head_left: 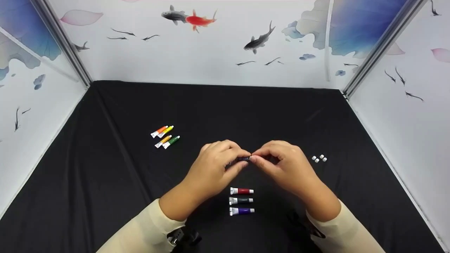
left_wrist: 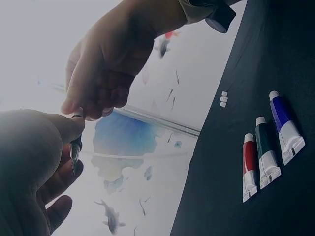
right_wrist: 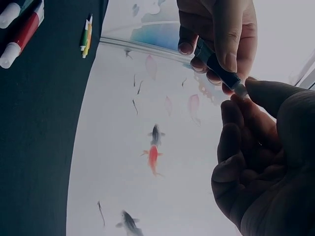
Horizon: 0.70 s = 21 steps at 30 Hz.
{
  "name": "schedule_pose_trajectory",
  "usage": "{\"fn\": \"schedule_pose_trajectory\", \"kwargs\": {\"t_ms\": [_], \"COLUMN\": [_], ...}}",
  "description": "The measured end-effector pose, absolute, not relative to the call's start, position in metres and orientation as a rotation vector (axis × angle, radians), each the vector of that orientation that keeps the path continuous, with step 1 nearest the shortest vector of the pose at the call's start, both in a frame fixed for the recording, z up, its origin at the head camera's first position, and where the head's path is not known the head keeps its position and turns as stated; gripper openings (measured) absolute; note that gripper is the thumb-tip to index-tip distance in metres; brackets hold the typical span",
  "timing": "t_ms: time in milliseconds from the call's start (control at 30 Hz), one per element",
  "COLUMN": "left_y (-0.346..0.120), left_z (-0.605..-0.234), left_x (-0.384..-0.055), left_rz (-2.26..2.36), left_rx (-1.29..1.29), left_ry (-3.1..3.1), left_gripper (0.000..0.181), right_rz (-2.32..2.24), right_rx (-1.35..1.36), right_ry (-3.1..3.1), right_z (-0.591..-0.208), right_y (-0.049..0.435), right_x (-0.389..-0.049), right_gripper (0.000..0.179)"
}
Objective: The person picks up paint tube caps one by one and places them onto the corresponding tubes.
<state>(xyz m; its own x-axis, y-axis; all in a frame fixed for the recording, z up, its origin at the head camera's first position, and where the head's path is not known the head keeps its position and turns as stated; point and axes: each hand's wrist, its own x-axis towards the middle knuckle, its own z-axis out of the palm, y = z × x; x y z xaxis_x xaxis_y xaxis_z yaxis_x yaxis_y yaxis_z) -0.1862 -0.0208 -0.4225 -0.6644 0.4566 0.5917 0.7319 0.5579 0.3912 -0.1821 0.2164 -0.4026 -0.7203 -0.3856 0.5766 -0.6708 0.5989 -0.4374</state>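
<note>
My left hand (head_left: pixel 212 168) pinches a small dark blue paint tube (right_wrist: pixel 220 70) between thumb and fingers, above the black cloth. The thumb and fingertips of my right hand (head_left: pixel 295 170) pinch the white cap (right_wrist: pixel 240 90) at the tube's end. In the head view most of the tube is hidden by the left fingers. Nearer my body lie a red paint tube (head_left: pixel 243 191), a dark green paint tube (head_left: pixel 243 200) and a purple-blue paint tube (head_left: pixel 243 211), in a column with their white caps pointing right.
Left on the black cloth (head_left: pixel 211 112) lie several slanted paint tubes: orange (head_left: pixel 161 130), yellow (head_left: pixel 166 131), amber (head_left: pixel 164 141) and green (head_left: pixel 172 141). Several small white caps (head_left: pixel 317 160) sit in a cluster at the right. White panels with painted fish (head_left: pixel 200 20) enclose the back and sides.
</note>
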Motion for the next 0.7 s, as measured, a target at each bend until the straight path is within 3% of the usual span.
{"fn": "schedule_pose_trajectory", "kwargs": {"t_ms": [700], "left_y": [-0.0199], "left_z": [-0.4242], "left_x": [-0.1863], "left_rz": [-0.877], "left_rx": [-0.960], "left_ry": [-2.380], "left_gripper": [0.018], "right_rz": [0.840], "right_rx": [0.774], "right_ry": [-2.459], "right_z": [-0.4052], "right_y": [0.2147], "right_x": [-0.1818], "right_gripper": [0.029]}}
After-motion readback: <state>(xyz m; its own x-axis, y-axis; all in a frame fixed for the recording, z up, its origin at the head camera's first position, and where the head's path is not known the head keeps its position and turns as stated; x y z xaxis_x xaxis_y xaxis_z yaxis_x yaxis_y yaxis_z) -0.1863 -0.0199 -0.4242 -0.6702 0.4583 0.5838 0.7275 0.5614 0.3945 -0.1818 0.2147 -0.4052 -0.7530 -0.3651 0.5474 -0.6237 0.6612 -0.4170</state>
